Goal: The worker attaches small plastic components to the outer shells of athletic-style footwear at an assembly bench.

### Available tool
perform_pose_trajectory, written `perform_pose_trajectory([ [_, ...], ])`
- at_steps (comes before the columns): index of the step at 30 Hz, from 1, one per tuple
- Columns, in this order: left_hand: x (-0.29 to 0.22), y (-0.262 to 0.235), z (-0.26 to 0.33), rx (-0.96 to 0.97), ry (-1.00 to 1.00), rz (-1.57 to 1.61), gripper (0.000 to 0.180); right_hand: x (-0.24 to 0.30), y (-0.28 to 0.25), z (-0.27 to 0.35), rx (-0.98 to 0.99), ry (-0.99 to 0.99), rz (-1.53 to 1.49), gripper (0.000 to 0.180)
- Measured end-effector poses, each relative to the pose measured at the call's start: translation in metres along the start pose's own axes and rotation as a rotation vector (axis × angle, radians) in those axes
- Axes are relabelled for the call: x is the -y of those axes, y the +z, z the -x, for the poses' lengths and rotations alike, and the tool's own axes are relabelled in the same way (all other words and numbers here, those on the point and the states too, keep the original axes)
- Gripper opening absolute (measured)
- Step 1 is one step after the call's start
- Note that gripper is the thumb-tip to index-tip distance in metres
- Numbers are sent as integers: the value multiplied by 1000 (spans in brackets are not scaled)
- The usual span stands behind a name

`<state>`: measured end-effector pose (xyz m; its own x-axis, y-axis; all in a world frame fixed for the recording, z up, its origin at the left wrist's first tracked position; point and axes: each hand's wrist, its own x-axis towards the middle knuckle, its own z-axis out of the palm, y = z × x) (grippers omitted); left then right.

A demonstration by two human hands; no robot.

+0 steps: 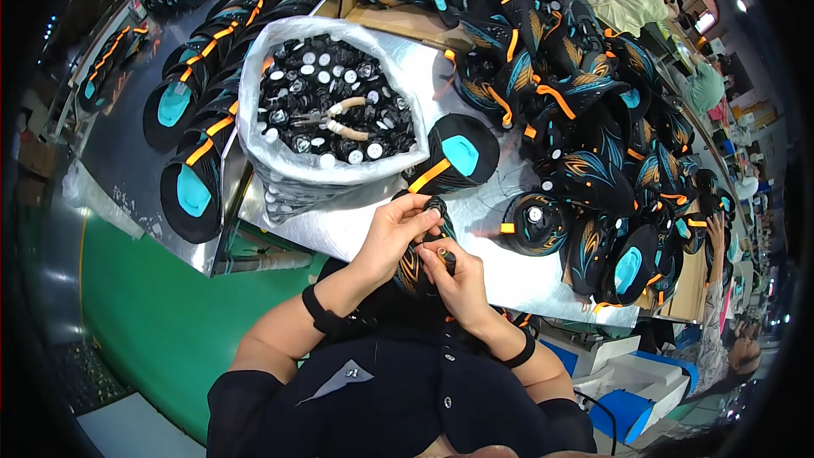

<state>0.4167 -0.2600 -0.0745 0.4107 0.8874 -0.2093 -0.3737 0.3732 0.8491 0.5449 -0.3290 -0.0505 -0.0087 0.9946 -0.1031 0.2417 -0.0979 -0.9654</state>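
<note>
In front of my chest is a black shoe upper (409,273) with teal and orange line patterns, partly covered by my hands. My left hand (397,233) is closed, its thumb and fingers pinching the upper's far end. Just below it to the right, my right hand (458,284) is closed too, fingertips pressed together close to the left ones. What these fingertips pinch is too small to make out. A small dark round piece with a gold-coloured rim (447,259) shows at the right fingers. Beyond my hands lies another shoe upper (462,153) with turquoise lining and an orange tab.
A clear plastic bag (331,171) full of small black and white round parts stands ahead, pliers (346,108) with tan handles on top. Piled shoe uppers (585,178) cover the metal table's right side. Rows of uppers (199,110) fill the left table. Other people work at far right.
</note>
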Motion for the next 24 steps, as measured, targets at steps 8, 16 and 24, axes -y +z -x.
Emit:
perform_pose_trajectory([
  [8, -10, -21, -11, 1, -64, -20, 30, 17, -35, 9, -34, -206, 213, 23],
  [16, 16, -17, 19, 102, -69, -87, 22, 9, -76, -6, 329, -649, 848, 48],
  [24, 28, -23, 8, 78, 36, -271, 17, -18, -57, -29, 189, -822, 882, 29],
])
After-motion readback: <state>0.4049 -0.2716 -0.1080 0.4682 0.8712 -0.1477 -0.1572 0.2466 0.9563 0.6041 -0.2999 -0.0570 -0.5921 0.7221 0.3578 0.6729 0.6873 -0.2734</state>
